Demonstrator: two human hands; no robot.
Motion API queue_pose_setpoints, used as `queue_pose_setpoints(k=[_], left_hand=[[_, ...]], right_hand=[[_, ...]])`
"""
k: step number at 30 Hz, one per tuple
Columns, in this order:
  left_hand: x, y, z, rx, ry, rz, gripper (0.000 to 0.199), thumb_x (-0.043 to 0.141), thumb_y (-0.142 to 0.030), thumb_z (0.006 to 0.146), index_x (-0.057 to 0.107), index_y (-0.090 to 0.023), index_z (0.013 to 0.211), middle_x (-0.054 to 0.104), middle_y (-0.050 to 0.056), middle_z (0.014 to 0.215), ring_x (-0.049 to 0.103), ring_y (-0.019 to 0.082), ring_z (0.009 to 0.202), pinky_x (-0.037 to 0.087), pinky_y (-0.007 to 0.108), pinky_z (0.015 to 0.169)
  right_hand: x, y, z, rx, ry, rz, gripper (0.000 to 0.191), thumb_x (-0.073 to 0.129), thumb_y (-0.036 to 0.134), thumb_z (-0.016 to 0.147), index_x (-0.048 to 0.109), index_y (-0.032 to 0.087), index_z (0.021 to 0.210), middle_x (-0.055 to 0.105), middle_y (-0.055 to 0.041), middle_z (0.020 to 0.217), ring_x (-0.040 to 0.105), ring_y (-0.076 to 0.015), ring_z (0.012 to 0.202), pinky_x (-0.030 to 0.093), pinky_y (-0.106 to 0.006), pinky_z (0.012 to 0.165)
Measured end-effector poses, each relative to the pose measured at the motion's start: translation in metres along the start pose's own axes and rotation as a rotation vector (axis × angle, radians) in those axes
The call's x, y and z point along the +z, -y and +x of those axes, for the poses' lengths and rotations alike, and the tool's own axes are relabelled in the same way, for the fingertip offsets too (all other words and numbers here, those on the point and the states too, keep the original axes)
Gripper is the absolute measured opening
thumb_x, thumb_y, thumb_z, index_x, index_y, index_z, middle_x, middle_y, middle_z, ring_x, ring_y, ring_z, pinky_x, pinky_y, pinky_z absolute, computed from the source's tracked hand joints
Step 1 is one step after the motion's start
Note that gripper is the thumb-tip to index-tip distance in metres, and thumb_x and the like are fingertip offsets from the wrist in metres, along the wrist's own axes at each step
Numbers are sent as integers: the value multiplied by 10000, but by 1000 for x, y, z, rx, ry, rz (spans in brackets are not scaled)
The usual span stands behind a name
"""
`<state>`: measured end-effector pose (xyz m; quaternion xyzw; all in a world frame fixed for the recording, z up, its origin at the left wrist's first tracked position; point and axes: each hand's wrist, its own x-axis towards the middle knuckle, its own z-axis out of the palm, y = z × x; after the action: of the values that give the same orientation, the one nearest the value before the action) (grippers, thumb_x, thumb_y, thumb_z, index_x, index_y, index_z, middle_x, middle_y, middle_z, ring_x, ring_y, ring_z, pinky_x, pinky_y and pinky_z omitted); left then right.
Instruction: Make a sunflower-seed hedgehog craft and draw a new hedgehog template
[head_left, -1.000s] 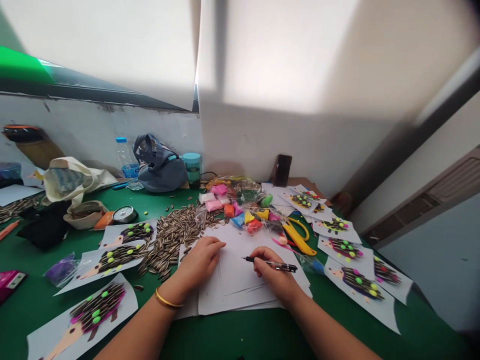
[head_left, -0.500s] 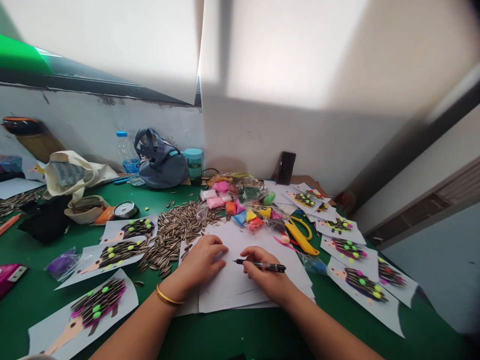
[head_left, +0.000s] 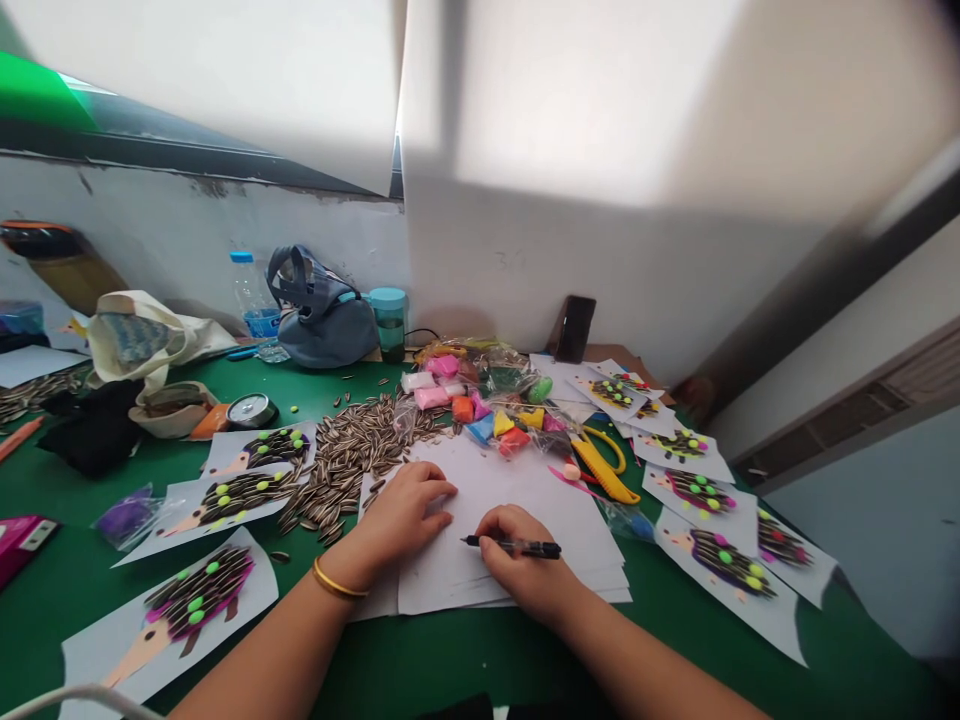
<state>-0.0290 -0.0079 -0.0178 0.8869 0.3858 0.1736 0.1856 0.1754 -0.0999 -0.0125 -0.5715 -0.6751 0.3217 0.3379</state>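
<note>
White paper sheets lie stacked on the green table in front of me. My left hand rests on their left part, fingers apart and holding nothing, with a gold bangle at the wrist. Over the right part, my right hand grips a black pen, its tip pointing left near the paper. No marks can be made out on the top sheet. A pile of striped sunflower seeds touches the sheets' left side. Bags of coloured clay lie just behind the paper.
Hedgehog pictures made with seeds lie at left and right. Yellow-handled scissors are right of the paper. Behind stand a phone, a blue-lidded cup, a grey bag and a bottle.
My right hand has moved slightly left and down the sheet with the pen. My left hand stays in place on the paper. The view has shifted a little.
</note>
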Motion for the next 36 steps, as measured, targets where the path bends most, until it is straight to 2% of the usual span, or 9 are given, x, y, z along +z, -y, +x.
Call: queue_pose_setpoints(k=[36], left_hand=[[1,-2,0,-18,-6,4,351,738,-266,752,708,-234,1100,620,86,1141,556,269,1094,431,426,998]], right_hand=[[5,2,3,-1,5,-50,83,575,181,821,651,216,829,665,-22,832,590,-181,821,421,-295,746]])
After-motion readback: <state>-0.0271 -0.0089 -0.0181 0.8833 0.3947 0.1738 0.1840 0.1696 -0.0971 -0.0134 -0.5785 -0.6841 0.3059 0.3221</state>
